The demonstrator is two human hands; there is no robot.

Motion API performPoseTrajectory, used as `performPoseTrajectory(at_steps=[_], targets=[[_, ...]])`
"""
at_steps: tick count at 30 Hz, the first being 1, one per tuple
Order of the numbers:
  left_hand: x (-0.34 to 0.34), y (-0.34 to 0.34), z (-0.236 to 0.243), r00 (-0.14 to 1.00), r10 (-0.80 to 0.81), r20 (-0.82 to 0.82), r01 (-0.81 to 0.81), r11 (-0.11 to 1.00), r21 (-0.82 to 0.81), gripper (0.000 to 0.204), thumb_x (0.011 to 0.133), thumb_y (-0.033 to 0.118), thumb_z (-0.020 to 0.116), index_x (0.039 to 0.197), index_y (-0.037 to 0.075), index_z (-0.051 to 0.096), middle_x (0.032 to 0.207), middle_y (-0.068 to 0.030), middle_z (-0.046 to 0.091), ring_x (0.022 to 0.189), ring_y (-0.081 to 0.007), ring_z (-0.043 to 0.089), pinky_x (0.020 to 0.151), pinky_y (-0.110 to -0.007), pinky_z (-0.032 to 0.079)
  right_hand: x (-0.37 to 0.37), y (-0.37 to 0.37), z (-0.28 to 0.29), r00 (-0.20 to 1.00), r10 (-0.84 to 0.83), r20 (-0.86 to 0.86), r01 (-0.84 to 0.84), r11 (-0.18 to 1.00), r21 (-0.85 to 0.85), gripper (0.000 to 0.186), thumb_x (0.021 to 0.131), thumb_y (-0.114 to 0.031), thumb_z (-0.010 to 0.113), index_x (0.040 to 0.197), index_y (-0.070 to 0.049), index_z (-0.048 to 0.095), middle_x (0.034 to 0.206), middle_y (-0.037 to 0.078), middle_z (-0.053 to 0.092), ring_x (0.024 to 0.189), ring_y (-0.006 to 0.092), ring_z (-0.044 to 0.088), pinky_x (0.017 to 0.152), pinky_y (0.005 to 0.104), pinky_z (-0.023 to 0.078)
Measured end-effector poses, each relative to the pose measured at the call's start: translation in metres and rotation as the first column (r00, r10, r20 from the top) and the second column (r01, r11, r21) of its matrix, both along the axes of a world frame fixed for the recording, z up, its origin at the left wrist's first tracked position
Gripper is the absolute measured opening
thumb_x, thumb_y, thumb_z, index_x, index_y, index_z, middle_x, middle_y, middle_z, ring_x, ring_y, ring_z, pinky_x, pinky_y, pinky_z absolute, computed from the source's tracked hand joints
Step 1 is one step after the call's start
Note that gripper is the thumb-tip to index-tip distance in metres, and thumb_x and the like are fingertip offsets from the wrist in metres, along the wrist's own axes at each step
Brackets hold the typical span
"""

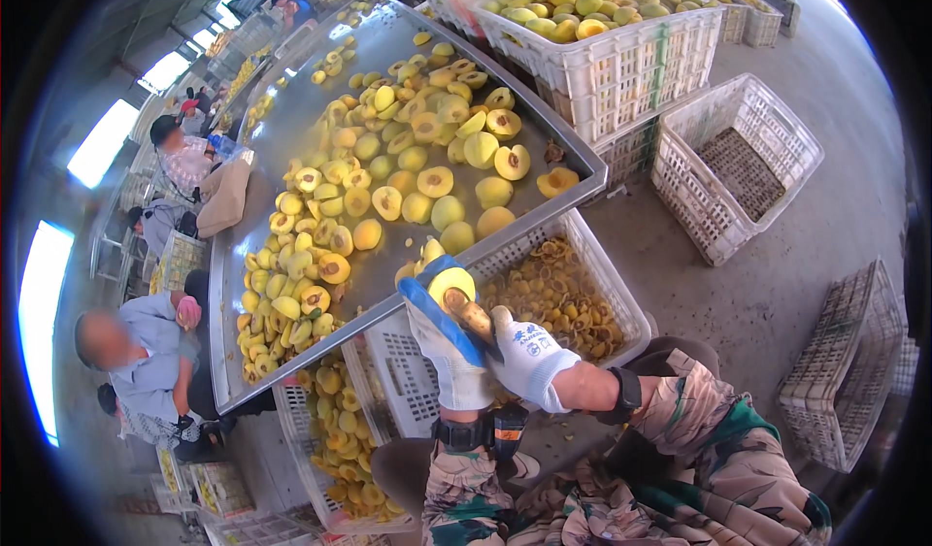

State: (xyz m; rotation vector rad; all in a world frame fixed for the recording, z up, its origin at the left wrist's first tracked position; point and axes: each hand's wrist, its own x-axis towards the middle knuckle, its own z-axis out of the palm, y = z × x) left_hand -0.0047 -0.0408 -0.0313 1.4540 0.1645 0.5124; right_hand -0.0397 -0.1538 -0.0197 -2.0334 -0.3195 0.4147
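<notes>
My left hand (444, 330), in a white and blue glove, is closed around a halved yellow peach (450, 282), its cut face turned up. My right hand (527, 352), in a white glove, grips a short tool with a brownish wooden-looking handle (473, 317). The tool's tip meets the middle of the peach half; its shape there is hidden. Both hands are just off the near edge of a metal table (388, 305), which bears many peach halves (386, 202). Below the hands, a white crate (633, 325) holds brownish pits and scraps (566, 303).
Another crate (286, 412) with yellow fruit stands under the table's edge. Stacked crates full of peaches (621, 70) rise at the far right. A white crate (752, 158) lies on the floor, with another (843, 371) tilted nearer. Seated co-workers (150, 342) are on the left.
</notes>
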Motion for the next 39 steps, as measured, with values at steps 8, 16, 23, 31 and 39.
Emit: performPoseTrajectory(at_steps=[8, 16, 23, 31, 39], targets=[[-0.006, 0.016, 0.008, 0.977, -0.214, -0.004, 0.190, 0.874, -0.447, 0.054, 0.096, 0.052, 0.035, 0.109, 0.005, 0.059, 0.096, -0.0055, 0.061, 0.082, -0.0157, 0.057, 0.070, -0.028, 0.049, 0.002, 0.001, -0.002, 0.997, 0.072, 0.038, -0.075, 0.993, 0.096, 0.032, 0.084, -0.018, 0.057, 0.104, 0.002, 0.042, 0.085, 0.029, 0.060, 0.084, 0.0458, 0.058, 0.070, 0.0490, 0.047], [-0.010, 0.003, 0.014, 0.999, 0.046, 0.005, -0.046, 0.998, -0.053, 0.051, 0.098, 0.048, 0.034, 0.109, 0.004, 0.058, 0.097, -0.0066, 0.060, 0.086, -0.0166, 0.057, 0.078, -0.029, 0.048, 0.005, 0.006, 0.005, 0.994, 0.082, -0.070, -0.077, 0.994, 0.077, 0.034, 0.083, -0.019, 0.058, 0.105, 0.002, 0.043, 0.091, 0.029, 0.060, 0.091, 0.0458, 0.057, 0.075, 0.0489, 0.046], [-0.010, 0.014, 0.025, 0.981, -0.190, -0.042, 0.174, 0.953, -0.250, 0.060, 0.098, 0.052, 0.027, 0.110, 0.001, 0.057, 0.099, -0.0108, 0.061, 0.086, -0.0211, 0.058, 0.078, -0.032, 0.050, 0.008, -0.001, 0.010, 0.959, 0.198, -0.203, -0.170, 0.975, 0.145, 0.043, 0.084, -0.028, 0.058, 0.114, 0.001, 0.047, 0.102, 0.024, 0.061, 0.096, 0.0378, 0.059, 0.079, 0.0399, 0.047], [-0.005, 0.026, 0.009, 0.977, -0.212, 0.036, 0.214, 0.949, -0.231, 0.066, 0.096, 0.056, 0.028, 0.092, -0.002, 0.060, 0.078, -0.0142, 0.065, 0.063, -0.0237, 0.062, 0.060, -0.032, 0.053, 0.005, -0.002, 0.005, 0.968, 0.236, -0.086, -0.229, 0.970, 0.077, 0.038, 0.082, -0.025, 0.062, 0.107, 0.001, 0.051, 0.090, 0.019, 0.062, 0.083, 0.0295, 0.061, 0.070, 0.0366, 0.047], [-0.009, 0.032, 0.008, 0.921, -0.388, -0.042, 0.289, 0.752, -0.593, 0.061, 0.094, 0.054, 0.037, 0.081, -0.001, 0.062, 0.071, -0.0145, 0.063, 0.058, -0.0243, 0.060, 0.049, -0.033, 0.050, 0.003, -0.010, 0.009, 0.530, 0.547, -0.648, 0.088, 0.725, 0.684, 0.012, 0.089, -0.017, 0.058, 0.094, -0.007, 0.055, 0.071, -0.003, 0.051, 0.054, 0.0065, 0.047, 0.047, 0.0215, 0.037]])
